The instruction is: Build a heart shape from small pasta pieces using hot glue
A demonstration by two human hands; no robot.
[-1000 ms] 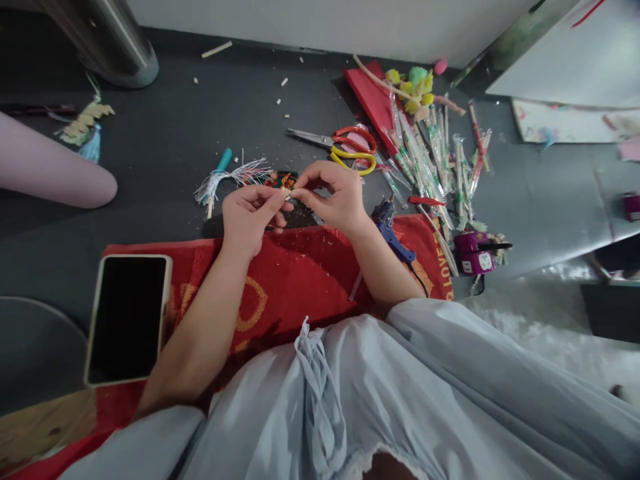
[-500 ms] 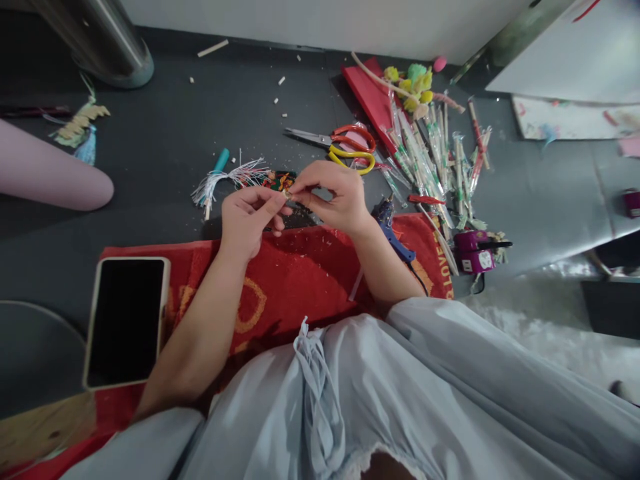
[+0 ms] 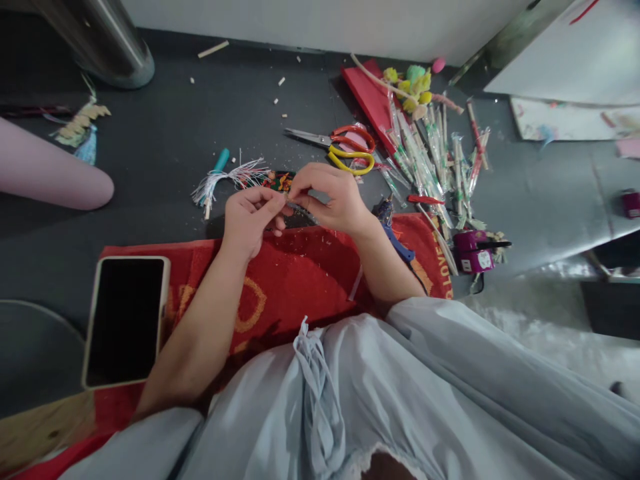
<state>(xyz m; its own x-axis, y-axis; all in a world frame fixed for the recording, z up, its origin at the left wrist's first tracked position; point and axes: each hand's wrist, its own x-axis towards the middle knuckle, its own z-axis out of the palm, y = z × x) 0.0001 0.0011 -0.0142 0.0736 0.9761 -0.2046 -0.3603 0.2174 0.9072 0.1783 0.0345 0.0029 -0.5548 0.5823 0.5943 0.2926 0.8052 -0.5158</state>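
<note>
Fingertip to fingertip, my left hand [image 3: 253, 219] and my right hand [image 3: 330, 195] pinch a tiny item between them, too small to name. Both hands hover by the far edge of a red towel [image 3: 295, 267] with orange lettering. Behind the fingers lies a dark, colourfully patterned piece [image 3: 280, 180], partly covered by them. A bundle of white and red strands [image 3: 215, 183] and a teal handle-like stick [image 3: 221, 160] are just left of it. Scissors [image 3: 330, 141] with red and yellow handles rest beyond my right hand. Under my right forearm is a blue glue gun [image 3: 395, 237].
A tablet-like device [image 3: 127, 320] with a dark screen lies at the left. Several wrapped sticks [image 3: 425, 153], a red folder [image 3: 370, 100] and yellow-green fluffy pieces [image 3: 413, 87] are at the right, near a purple box [image 3: 473, 252]. A metal post [image 3: 107, 40] stands back left.
Both hands have shifted very slightly at the pinch, the left a little to the right. Everything on the table stays where it was.
</note>
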